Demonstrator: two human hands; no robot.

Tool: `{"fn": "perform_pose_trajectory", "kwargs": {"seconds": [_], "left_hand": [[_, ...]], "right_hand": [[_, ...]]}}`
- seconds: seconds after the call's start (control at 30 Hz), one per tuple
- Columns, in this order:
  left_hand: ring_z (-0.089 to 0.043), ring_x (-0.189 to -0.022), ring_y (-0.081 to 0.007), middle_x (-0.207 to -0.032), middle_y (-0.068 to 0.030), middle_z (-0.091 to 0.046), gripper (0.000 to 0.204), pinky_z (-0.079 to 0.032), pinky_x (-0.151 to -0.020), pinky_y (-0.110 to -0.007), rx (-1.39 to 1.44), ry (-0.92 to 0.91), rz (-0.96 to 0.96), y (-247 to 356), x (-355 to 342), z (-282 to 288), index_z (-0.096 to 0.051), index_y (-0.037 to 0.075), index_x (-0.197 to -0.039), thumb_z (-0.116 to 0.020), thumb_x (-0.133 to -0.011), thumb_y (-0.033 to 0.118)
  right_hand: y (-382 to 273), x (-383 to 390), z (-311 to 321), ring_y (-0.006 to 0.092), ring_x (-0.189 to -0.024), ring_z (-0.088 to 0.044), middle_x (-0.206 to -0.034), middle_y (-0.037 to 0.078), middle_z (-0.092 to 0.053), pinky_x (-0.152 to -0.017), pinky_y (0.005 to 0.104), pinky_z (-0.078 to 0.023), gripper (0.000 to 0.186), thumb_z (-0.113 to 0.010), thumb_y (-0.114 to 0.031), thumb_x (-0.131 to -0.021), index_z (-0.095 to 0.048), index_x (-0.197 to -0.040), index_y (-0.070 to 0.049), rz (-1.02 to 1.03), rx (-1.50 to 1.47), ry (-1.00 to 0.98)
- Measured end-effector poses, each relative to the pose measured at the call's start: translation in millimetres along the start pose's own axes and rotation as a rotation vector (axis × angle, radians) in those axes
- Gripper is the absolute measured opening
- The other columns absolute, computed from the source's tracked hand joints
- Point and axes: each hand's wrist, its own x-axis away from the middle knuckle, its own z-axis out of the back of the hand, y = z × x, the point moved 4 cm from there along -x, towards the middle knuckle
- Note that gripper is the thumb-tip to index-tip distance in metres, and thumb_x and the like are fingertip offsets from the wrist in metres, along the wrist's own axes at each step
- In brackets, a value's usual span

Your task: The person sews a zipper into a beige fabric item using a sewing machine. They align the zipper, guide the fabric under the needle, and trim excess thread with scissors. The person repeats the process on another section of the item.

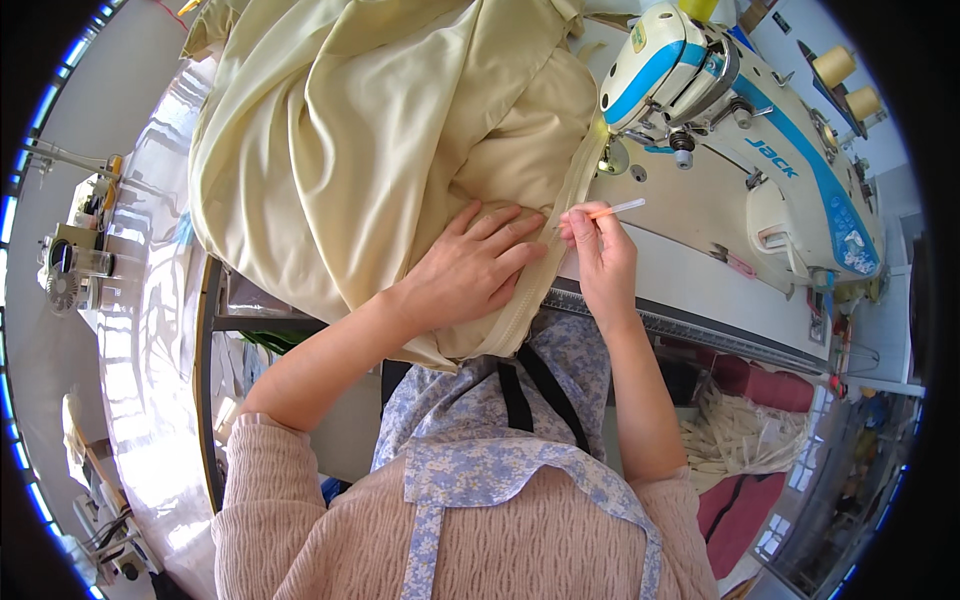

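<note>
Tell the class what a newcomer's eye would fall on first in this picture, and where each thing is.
First comes the big, shiny heap of pale yellow cloth filling the upper middle, then the white-and-blue sewing machine at upper right. Near the centre, the left hand lies spread on the cloth, while the right hand holds a slim pen-like tool by its right edge.

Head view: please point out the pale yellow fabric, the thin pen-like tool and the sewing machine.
Pale yellow fabric (345,150): head view, on its draped folds.
Pen-like tool (622,208): head view, on its exposed shaft.
Sewing machine (752,125): head view, on its white-and-blue body.
</note>
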Motion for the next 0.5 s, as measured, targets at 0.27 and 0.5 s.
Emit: {"fn": "perform_pose_trajectory", "kwargs": {"seconds": [0.27, 0.5], "left_hand": [[-0.047, -0.139, -0.0284, -0.146, -0.0105, -0.054, 0.054, -0.038, -0.115, -0.052, -0.025, -0.028, 0.004, -3.9, 2.4, -6.5, -0.059, 0.013, -0.139, -0.068, -0.086, 0.019], [-0.051, -0.135, -0.0300, -0.144, -0.0102, -0.056, 0.055, -0.041, -0.114, -0.049, -0.003, -0.011, 0.016, -1.7, 0.6, -1.5, -0.060, 0.014, -0.140, -0.066, -0.086, 0.012]], "right_hand": [[3.5, -3.5, -6.1, 0.0190, -0.078, -0.069, -0.087, 0.009, -0.071, -0.072, 0.0311, -0.054, 0.017, -0.062, -0.018, -0.105, -0.065, -0.102, -0.001, 0.031, 0.046, -0.031], [0.5, -4.3, -7.2, 0.0211, -0.078, -0.070, -0.087, 0.010, -0.071, -0.071, 0.0316, -0.054, 0.014, -0.063, -0.015, -0.104, -0.066, -0.102, -0.002, 0.042, 0.145, -0.048]]}}
